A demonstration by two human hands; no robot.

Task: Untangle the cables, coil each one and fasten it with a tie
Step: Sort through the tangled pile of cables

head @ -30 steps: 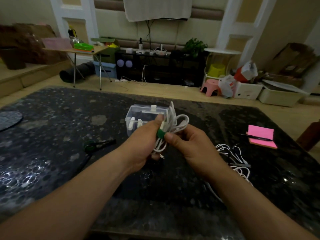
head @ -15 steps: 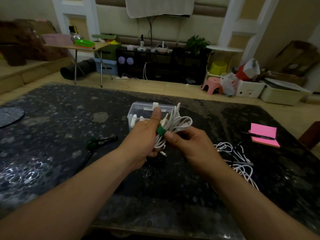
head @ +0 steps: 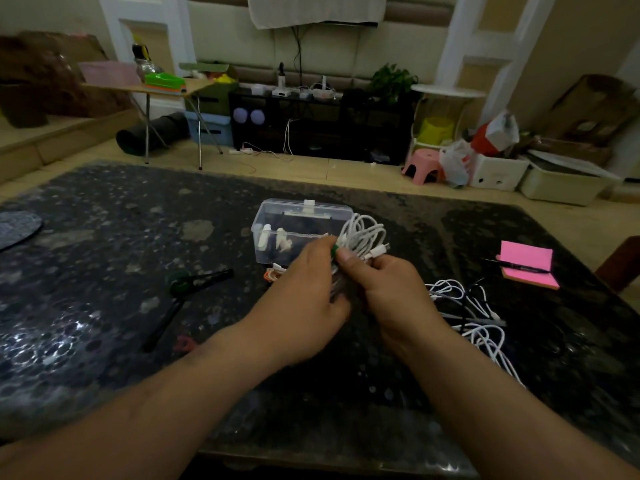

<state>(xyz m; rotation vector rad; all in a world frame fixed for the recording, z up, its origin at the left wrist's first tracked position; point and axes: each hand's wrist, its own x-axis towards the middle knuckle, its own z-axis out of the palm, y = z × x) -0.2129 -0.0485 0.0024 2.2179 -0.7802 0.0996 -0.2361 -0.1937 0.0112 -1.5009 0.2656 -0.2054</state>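
White cable coil (head: 363, 233), green tie (head: 334, 251), left hand (head: 304, 292), right hand (head: 388, 292) gripping

Coiled white cable (head: 364, 236), loops up, green tie (head: 334, 250) round its middle; tangled cables (head: 465, 308), white & black, lie to its rt.

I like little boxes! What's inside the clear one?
Small white pieces lie inside the clear box; its near right part is covered by the left hand and white cable.

White cable (head: 364, 235), green tie (head: 334, 250)
Right of the grip: white loose cables (head: 476, 315), pink notepad (head: 528, 259); beneath it, a black speckled table (head: 104, 271)
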